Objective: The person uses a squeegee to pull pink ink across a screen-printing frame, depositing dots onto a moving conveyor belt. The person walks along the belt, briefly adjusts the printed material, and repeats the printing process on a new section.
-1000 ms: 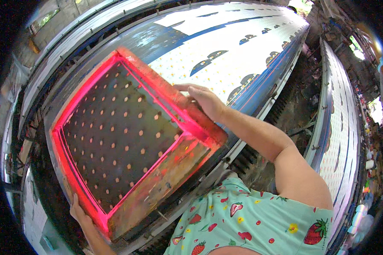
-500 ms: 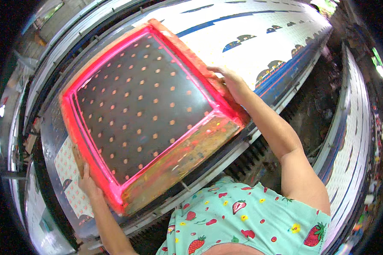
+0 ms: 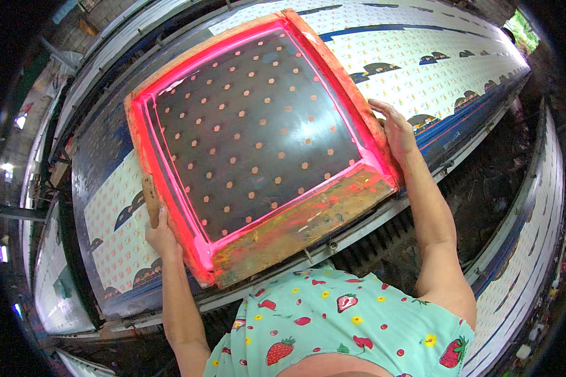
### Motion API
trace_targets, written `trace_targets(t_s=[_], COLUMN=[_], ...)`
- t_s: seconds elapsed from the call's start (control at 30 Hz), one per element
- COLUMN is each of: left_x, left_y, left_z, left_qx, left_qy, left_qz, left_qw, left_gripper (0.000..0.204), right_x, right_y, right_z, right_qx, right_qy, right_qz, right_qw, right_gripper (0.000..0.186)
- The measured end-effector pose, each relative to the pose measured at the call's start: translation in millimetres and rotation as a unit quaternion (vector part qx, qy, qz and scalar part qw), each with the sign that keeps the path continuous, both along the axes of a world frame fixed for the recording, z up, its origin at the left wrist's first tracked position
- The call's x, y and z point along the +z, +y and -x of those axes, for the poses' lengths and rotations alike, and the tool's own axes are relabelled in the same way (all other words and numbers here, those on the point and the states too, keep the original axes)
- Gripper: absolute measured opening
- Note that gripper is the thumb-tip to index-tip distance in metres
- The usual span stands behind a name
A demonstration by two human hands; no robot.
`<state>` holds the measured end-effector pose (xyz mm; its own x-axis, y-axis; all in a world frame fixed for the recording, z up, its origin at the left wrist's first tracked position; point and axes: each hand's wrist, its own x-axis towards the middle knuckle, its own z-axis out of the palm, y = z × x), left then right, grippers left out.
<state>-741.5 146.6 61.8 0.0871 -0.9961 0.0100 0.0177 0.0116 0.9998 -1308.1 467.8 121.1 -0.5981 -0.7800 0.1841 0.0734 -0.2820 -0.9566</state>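
Looks like the positioning step: the pink-edged printing screen [image 3: 256, 133] is over the worktop [image 3: 99, 164], contact unclear. Your L hand [image 3: 162, 239] grips its edge at approx. 8 o'clock; R hand [image 3: 396, 131] clasps the 3 o'clock rail. Next move prob. calls for even grip, screen level, edges squared w/ printed sheet [image 3: 124, 246], 8 o'clock.

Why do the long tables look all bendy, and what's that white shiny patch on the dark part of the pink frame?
In the head view, the fisheye lens bends the straight edges of the long table; in that same head view, the patch looks like light glaring off the dark panel inside the pink frame.
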Motion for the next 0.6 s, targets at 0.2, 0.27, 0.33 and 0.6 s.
trace_targets(t_s=[0.2, 0.27, 0.33, 0.6], left_x=[-2.9, -1.9, -1.4, 13.1], left_y=[24.6, 27.8, 36.3, 67.1], left_z=[-11.9, -24.3, -37.2, -49.7], left_qx=[-0.018, -0.007, -0.011, -0.013], left_qy=[-0.048, -0.117, -0.105, -0.100], left_qz=[-0.019, -0.034, -0.028, -0.093], left_qw=[0.998, 0.993, 0.994, 0.990], left_gripper=[0.026, 0.027, 0.028, 0.033], right_x=[-15.4, -3.9, -0.2, 75.2], right_y=[23.7, 20.5, 22.4, -63.8], right_z=[-6.6, -19.1, -24.2, -88.4], right_qx=[0.017, 0.026, 0.008, -0.019], right_qy=[-0.048, -0.049, 0.100, 0.733], right_qz=[-0.044, -0.080, -0.140, -0.260], right_qw=[0.998, 0.995, 0.985, 0.629], right_gripper=[0.076, 0.077, 0.070, 0.069])
